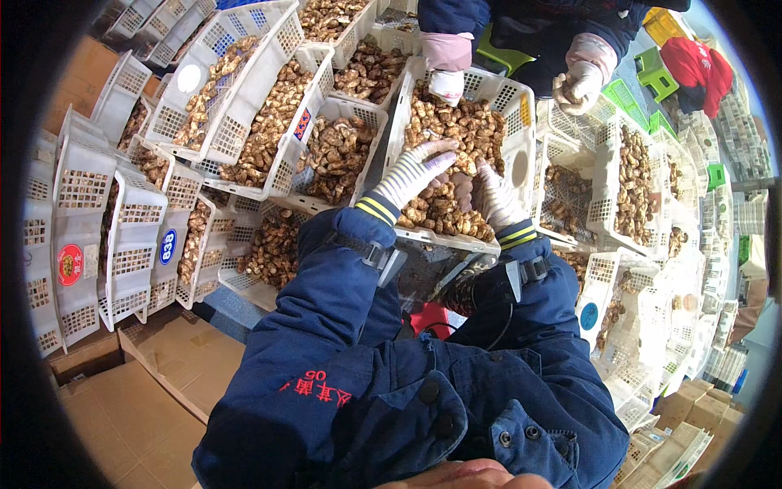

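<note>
A white plastic crate (509, 91) full of brown mushrooms (444, 213) stands in front of me. Both my hands are inside it, in pale striped gloves. My left hand (419, 174) lies over the mushrooms at the crate's left side, its fingers stretched apart towards the middle. On the right, my right hand (498, 196) rests with its fingers extended away from me along the pile. Between them shows a clump of smoother, purplish-brown mushroom caps (463, 186), which the fingertips reach; I see no clear grip on it. Some fingertips are partly hidden among the mushrooms.
Opposite me, another person's gloved hand (446, 85) reaches the crate's far end; their other gloved hand (577, 85) is to its right. More mushroom crates (338, 159) stand close on both sides, some tilted. Cardboard (183, 359) lies at the lower left. Green stools (656, 75) are at the far right.
</note>
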`<state>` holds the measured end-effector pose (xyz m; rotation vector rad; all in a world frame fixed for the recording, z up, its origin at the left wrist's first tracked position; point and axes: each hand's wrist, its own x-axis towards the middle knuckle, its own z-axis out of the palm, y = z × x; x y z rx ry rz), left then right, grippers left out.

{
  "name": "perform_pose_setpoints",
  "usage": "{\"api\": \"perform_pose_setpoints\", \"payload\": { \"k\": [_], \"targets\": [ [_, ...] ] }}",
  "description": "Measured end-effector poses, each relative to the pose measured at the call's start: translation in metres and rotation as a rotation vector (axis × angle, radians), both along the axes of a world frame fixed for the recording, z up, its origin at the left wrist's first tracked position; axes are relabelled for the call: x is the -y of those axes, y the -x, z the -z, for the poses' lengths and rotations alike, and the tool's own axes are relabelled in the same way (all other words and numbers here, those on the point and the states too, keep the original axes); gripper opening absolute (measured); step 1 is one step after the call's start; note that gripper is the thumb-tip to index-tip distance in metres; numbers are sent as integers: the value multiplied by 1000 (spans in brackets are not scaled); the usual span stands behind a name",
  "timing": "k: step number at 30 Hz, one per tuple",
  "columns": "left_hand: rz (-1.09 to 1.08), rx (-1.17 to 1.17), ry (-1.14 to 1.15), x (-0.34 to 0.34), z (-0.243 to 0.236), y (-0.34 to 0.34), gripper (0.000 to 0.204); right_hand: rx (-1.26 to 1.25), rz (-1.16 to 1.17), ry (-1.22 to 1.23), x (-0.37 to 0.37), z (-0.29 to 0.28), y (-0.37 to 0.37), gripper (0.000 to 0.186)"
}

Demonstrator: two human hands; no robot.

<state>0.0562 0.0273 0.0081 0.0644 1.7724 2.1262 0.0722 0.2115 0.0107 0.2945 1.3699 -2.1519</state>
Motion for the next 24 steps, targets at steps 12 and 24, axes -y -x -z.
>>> {"api": "perform_pose_setpoints", "payload": {
  "k": [12,24],
  "targets": [
    [-7,40,-45,5,0,2,35,103,0,70,-1,10,2,54],
    [93,-287,101,-2,7,1,41,184,-111,260,-2,25,3,63]
  ]
}}
